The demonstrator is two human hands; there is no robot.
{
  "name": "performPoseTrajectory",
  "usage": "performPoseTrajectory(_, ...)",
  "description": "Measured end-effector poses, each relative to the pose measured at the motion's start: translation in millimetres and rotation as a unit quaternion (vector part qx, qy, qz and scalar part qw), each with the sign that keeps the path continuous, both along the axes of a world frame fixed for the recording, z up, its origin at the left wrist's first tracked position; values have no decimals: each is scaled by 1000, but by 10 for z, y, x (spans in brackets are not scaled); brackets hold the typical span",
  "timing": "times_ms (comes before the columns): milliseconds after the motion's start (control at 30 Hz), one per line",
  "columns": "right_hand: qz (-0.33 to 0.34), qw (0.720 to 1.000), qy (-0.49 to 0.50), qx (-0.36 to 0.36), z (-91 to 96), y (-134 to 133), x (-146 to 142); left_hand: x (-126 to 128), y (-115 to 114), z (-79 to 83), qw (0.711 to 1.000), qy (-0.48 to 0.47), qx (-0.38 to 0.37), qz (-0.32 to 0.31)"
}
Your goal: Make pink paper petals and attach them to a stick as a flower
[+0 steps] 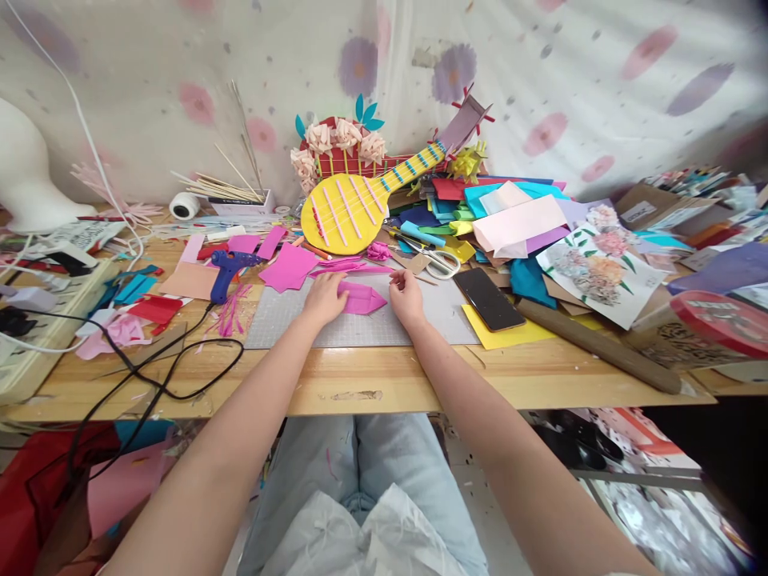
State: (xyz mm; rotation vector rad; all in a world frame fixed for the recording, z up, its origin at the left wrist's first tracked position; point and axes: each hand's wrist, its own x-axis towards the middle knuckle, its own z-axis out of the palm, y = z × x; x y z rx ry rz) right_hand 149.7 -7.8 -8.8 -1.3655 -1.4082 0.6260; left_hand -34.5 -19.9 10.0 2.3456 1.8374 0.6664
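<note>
Pink paper (362,298) partly under left hand (324,300); red lid (726,320) cut off, R edge.

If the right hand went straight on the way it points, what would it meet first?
Likely the pink strips just beyond the right hand, before the yellow guitar; depth is unclear.

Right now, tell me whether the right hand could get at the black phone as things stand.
Probably yes. The phone lies on yellow paper, just right of the right hand, with nothing on top of it and only bare grey mat between them. The hand is busy at the pink folded paper.
</note>
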Motion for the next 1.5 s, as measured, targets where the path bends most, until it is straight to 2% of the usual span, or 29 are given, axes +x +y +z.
performPoseTrajectory(100, -9, 1000, 1, -12, -3, 7, 12, 49, 145, 122, 995, 66, -66, -44)
performPoseTrajectory(267, -17, 1000, -9, -14, 1, 9, 18, 110, 255, 249, 989, 68, -130, -29)
performPoseTrajectory(367, -24, 1000, -17, -6, 20, -7, 21, 117, 236, 217, 993, -10, -119, -20)
performPoseTrajectory(500, 0, 995, -84, 62, 50, -62, 19, 142, 179, 81, 981, -178, -65, 33)
performPoseTrajectory(600, 62, 980, -166, 95, 73, -130, -14, 191, 159, -31, 941, -332, -40, 52)
performPoseTrajectory(667, 101, 964, -227, 96, 87, -178, -55, 232, 158, -79, 888, -450, -57, 73)
performPoseTrajectory(733, 129, 944, -289, 94, 95, -218, -102, 268, 161, -100, 839, -530, -83, 86)
performPoseTrajectory(767, 137, 934, -316, 94, 97, -232, -125, 283, 164, -104, 825, -550, -92, 87)
performPoseTrajectory(833, 144, 919, -354, 94, 92, -247, -158, 301, 173, -109, 818, -562, -99, 80)
performPoseTrajectory(933, 148, 913, -371, 88, 72, -235, -166, 293, 183, -128, 832, -544, -95, 57)
performPoseTrajectory(1000, 150, 916, -365, 78, 56, -213, -146, 257, 168, -148, 861, -503, -66, 40)
performPoseTrajectory(1133, 158, 928, -333, 49, 30, -164, -97, 120, 30, -171, 938, -344, 46, 15)
performPoseTrajectory(1233, 156, 942, -294, 29, 13, -128, -78, 33, -118, -163, 979, -190, 67, -1)
performPoseTrajectory(1333, 145, 956, -256, -1, 1, -97, -73, 17, -212, -147, 994, -103, 45, 2)
performPoseTrajectory(1500, 120, 966, -227, -26, -2, -82, -96, 74, -244, -123, 998, -53, 30, 0)
